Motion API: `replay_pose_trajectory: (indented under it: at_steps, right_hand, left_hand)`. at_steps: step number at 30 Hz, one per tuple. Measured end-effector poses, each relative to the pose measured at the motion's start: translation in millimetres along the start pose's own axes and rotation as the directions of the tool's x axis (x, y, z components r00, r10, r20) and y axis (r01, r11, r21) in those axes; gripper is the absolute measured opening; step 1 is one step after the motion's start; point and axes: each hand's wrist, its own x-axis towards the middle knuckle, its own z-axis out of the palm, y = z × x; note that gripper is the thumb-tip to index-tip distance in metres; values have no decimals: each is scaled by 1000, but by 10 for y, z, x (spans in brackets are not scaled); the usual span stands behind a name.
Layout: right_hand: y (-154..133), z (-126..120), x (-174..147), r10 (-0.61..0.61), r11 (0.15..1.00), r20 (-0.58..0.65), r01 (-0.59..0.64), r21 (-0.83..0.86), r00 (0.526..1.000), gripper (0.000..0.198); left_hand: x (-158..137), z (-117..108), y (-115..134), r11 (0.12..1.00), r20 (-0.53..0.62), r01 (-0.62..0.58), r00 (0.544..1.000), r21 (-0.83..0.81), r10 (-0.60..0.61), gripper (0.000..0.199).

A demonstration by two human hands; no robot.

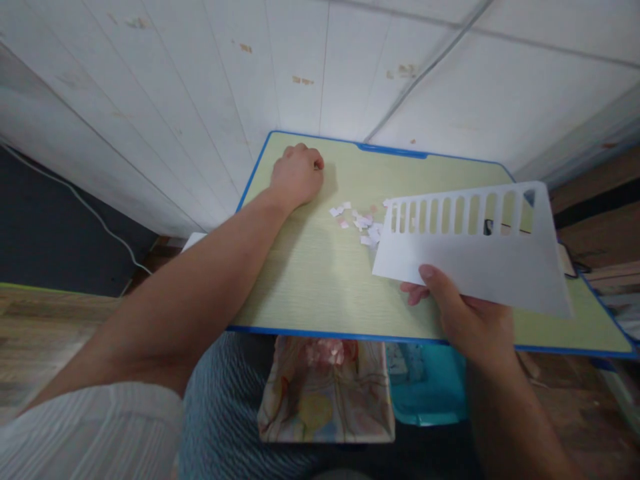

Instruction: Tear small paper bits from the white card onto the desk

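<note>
My right hand (pixel 473 317) grips a thin white sheet (pixel 450 257) by its lower edge, thumb on top and fingers beneath. A row of tall rounded slots runs along the sheet's upper part, and the tabletop shows through them. Small white paper scraps (pixel 369 228) lie loose on the table beside the sheet's left end. Towards the table's far left corner, my left hand (pixel 299 175) rests in a closed fist. Whatever its curled fingers may hold is hidden.
The yellow-green table (pixel 305 280) has a blue rim and stands against a white panelled wall (pixel 280 73). Below its front edge are a patterned open box (pixel 325 407) and a turquoise bin (pixel 430 393). A cable (pixel 430 70) runs down the wall.
</note>
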Motion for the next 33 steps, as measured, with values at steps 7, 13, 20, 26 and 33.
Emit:
replay_pose_trajectory:
  at_steps: [7,13,20,26,33]
  right_hand:
    - [-171,-126,-104,33,999,104,-36,27,994,53]
    - [-165,-124,-333,165,981,10,-165,99,986,43]
    - [-36,-118,-347,261,934,-41,-241,264,964,37]
    - [-196,-55,-283,187,968,-27,-180,175,982,45]
    - [-165,-32,-275,164,976,-21,-159,147,986,47]
  left_hand:
    - [-49,-74,164,996,79,83,994,-29,-80,39]
    - [-57,-105,193,990,121,99,989,-96,-87,48]
    - [-88,-123,197,993,122,90,989,-75,-81,48]
    - [-121,-184,267,994,101,72,992,86,-81,50]
    - [-110,-184,274,994,111,77,990,74,-85,50]
